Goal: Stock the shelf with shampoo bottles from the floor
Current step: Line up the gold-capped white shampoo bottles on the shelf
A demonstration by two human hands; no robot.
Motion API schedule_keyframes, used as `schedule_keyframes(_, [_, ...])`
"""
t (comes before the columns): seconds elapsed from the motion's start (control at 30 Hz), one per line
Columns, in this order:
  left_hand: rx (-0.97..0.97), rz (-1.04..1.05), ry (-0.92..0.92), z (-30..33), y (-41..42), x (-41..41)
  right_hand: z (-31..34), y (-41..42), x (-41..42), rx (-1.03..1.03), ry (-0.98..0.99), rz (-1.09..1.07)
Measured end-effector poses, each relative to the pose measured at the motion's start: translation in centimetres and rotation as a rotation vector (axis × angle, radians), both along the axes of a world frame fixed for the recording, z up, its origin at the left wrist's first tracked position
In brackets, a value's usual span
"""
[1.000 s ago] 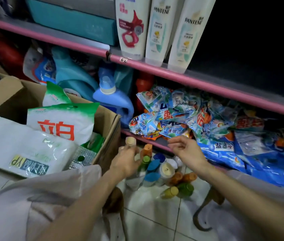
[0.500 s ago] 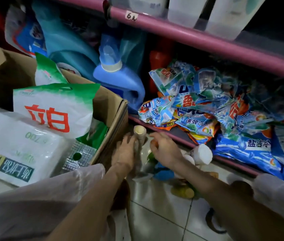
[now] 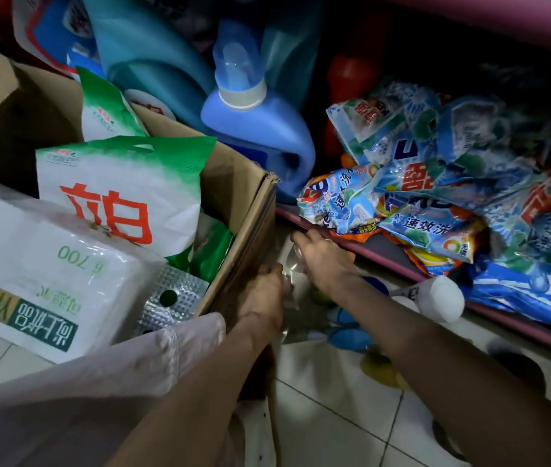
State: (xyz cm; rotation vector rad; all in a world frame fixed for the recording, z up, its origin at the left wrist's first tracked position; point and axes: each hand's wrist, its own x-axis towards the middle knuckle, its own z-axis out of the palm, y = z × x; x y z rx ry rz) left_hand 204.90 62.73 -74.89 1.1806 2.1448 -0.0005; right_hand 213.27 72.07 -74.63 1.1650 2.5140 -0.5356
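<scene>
Several small shampoo bottles [image 3: 348, 335] with blue, green and yellow caps stand on the tiled floor between the cardboard box and the bottom shelf. A white-capped bottle [image 3: 442, 298] lies tilted at the shelf's edge. My left hand [image 3: 264, 298] reaches down beside the box wall, fingers curled on a clear-wrapped bottle [image 3: 289, 281]. My right hand [image 3: 324, 261] curls over the top of the same bottle, hiding its cap. The pink edge of the shelf [image 3: 385, 261] runs just behind both hands.
An open cardboard box [image 3: 244, 210] of white-and-green detergent bags stands at the left, touching my left hand. A blue detergent jug [image 3: 257, 129] and a heap of blue sachet packs [image 3: 452, 183] fill the bottom shelf. Bare floor tiles [image 3: 334, 416] lie near me.
The camera has dipped lower and closer; the upper shelf with tall white bottles has left view. My right hand moved left over the beige-capped bottle that my left hand holds, covering its cap.
</scene>
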Motion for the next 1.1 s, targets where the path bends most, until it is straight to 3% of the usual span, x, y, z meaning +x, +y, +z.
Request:
schedule_keyframes(0.23, [0.024,-0.020,0.167,6.5,0.7,0.3,7.5,-2.0,5.5,0.043,0.448,-0.209])
schedule_keyframes(0.4, [0.225,-0.096,0.178,15.3,1.4,-0.5,16.7,-3.9,9.7,0.158,0.671,-0.262])
schedule_keyframes(0.53, [0.421,-0.106,0.080,23.0,1.0,-0.7,25.6,-4.9,13.7,0.295,0.801,-0.257])
schedule_keyframes(0.67, [0.702,0.071,-0.151,27.7,-0.3,-0.1,34.4,-4.8,17.9,0.436,0.951,-0.246])
schedule_keyframes(0.83, [0.899,0.255,-0.709,28.6,0.4,2.2,41.9,-2.9,21.3,0.595,1.095,-0.250])
schedule_keyframes(1.1, [1.030,0.257,-0.916,29.1,1.4,4.8,42.6,4.4,23.4,0.754,1.044,-0.515])
